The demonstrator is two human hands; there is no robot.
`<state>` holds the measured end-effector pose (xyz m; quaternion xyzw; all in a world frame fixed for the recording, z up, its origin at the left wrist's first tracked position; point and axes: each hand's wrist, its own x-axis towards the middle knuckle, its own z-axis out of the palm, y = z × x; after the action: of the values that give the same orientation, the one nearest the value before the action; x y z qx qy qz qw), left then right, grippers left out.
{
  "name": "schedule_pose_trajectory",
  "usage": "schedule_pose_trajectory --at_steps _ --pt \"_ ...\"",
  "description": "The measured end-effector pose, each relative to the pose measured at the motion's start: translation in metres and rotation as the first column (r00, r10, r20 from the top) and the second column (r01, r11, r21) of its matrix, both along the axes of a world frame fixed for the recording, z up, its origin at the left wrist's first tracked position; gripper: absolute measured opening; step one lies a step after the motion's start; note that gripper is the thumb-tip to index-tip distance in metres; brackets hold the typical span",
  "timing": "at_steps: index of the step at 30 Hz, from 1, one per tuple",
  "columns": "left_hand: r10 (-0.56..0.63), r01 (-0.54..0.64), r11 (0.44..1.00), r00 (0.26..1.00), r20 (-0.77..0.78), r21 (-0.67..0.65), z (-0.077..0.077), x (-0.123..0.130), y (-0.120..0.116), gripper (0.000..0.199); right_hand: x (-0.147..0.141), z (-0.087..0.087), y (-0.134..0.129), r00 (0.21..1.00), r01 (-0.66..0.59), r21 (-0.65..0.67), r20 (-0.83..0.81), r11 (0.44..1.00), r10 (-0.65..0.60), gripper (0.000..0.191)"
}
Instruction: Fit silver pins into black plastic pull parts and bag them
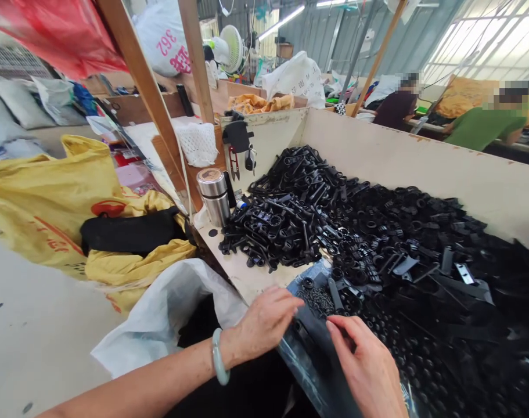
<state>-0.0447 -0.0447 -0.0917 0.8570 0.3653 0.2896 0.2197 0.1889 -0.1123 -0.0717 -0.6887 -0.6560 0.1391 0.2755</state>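
My left hand [264, 322] and right hand [364, 366], both loosely open beside the parts heap [377, 232], finger light, stiff black plastic pieces [316, 299], best pinched at their ends

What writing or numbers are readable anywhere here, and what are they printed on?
"362", seen upside down, in pink on the white sack hanging at top left.
Pink characters beside it: not legible.
Red print on the yellow bag: too creased to read.
Dark print on the white bag at the back: too blurred.
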Motion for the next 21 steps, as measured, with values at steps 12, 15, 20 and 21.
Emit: schedule_pose_trajectory --at_steps 12,15,20,21 --pt "0.292 -0.299 0.946 0.954 -0.072 -0.124 -0.003 -0.02 0.003 0.026 -0.03 -0.015 0.014 0.96 0.014 -0.023 0.279 1.0 -0.007 0.025" --pt "0.297 -0.304 0.936 0.953 -0.067 -0.176 0.001 -0.02 -0.004 0.025 -0.033 -0.017 0.019 0.966 0.028 -0.019 0.256 0.999 -0.022 0.023" --pt "0.264 -0.236 0.919 0.964 0.045 -0.317 0.013 -0.004 -0.013 0.024 -0.028 -0.005 0.008 0.983 0.02 -0.025 0.184 0.999 -0.015 0.024" --pt "0.229 -0.197 0.925 0.971 0.063 -0.325 0.017 0.002 -0.015 0.024 -0.027 0.0 0.002 0.985 0.018 -0.023 0.173 1.0 -0.013 0.024"
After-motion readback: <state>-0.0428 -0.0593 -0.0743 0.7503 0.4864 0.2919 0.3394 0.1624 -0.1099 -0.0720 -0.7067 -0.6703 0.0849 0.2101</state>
